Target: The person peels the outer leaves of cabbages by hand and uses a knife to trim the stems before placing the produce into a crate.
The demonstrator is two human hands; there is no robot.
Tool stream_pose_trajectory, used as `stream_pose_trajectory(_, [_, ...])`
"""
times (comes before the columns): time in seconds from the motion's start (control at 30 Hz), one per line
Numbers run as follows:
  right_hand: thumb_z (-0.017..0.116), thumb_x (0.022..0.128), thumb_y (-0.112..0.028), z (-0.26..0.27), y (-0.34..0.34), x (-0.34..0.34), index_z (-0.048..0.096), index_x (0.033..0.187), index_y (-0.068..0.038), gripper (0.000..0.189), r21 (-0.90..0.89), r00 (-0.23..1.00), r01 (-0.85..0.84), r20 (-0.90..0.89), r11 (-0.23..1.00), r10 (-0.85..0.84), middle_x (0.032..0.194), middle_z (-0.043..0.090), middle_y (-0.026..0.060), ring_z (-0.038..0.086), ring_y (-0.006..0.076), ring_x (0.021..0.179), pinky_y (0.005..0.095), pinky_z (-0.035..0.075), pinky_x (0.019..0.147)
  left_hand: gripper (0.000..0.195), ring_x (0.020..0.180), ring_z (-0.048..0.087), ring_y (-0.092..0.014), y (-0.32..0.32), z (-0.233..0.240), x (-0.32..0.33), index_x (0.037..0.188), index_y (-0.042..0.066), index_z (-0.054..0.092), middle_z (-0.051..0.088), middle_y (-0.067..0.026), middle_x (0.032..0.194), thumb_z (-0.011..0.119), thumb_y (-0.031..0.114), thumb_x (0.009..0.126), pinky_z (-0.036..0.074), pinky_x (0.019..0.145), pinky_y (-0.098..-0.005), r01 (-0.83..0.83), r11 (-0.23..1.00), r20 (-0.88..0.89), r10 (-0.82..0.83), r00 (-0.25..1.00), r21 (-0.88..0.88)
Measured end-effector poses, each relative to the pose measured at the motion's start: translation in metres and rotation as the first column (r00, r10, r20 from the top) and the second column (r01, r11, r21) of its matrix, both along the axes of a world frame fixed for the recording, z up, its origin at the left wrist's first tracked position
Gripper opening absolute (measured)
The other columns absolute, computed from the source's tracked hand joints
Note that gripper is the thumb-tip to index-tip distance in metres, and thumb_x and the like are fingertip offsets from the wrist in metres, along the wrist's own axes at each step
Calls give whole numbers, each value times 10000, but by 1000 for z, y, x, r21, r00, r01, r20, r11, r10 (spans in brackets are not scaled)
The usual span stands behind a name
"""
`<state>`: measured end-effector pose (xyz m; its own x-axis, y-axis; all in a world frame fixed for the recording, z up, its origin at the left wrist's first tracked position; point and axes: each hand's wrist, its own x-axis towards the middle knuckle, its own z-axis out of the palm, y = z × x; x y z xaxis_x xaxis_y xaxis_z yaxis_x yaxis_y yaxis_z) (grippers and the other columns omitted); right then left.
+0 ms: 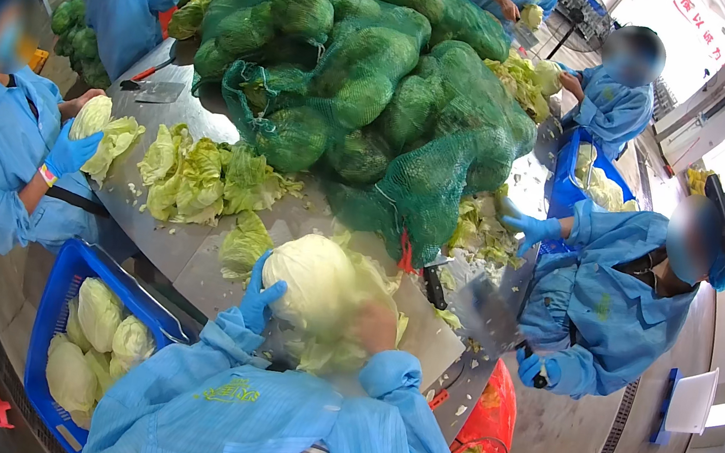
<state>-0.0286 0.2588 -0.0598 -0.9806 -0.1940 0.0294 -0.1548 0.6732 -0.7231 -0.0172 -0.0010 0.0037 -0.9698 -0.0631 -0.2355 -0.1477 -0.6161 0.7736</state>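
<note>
A pale cabbage head point(309, 278) is held over the near edge of the metal table point(213, 285). My left hand point(262, 296), in a blue glove, grips its left side. On its right, my bare right hand point(375, 327) is blurred among loose outer leaves point(361, 282); whether its fingers hold a leaf cannot be told. Just left of the head lies a green-yellow leaf point(246, 246). A black-handled knife point(435, 288) rests beyond my right hand, close to a green mesh sack of cabbages point(426, 201).
Mesh sacks point(364, 72) are heaped mid-table. A blue crate point(49, 320) of trimmed cabbages stands at my left, a red bag point(495, 422) at my right. One co-worker point(608, 277) at the right holds a broad-bladed cleaver point(487, 312); another point(28, 155) at the left holds a cabbage.
</note>
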Motion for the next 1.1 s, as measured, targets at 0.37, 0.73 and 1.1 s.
stream_pose_trajectory(0.37, [712,754,-335,110,-50,-39,507,1242,-40,607,-218,981,-154,-149,964,123,1305,470,180,426,346,1223,399,323,1029,976,1304,326,-241,-13,-5,11,1431,112,221,333,-94,1410,797,198,648,268,1082,-384,230,941,-170,-276,946,-247])
stream_pose_trajectory(0.73, [799,660,-298,132,-20,-16,524,1199,-70,646,-286,973,-228,-55,931,222,1270,465,156,413,326,1214,395,325,1027,951,1251,380,-213,-10,54,6,1388,112,286,387,-83,1350,831,76,608,333,1042,-349,501,803,28,-521,853,-324])
stream_pose_trajectory(1.1, [679,648,-91,152,-11,4,482,1219,-84,604,-275,964,-265,-47,924,262,1259,430,160,392,338,1219,396,306,1040,897,1249,382,-196,-12,38,0,1373,108,341,405,-68,1349,829,75,621,339,1037,-339,569,742,0,-608,794,-353])
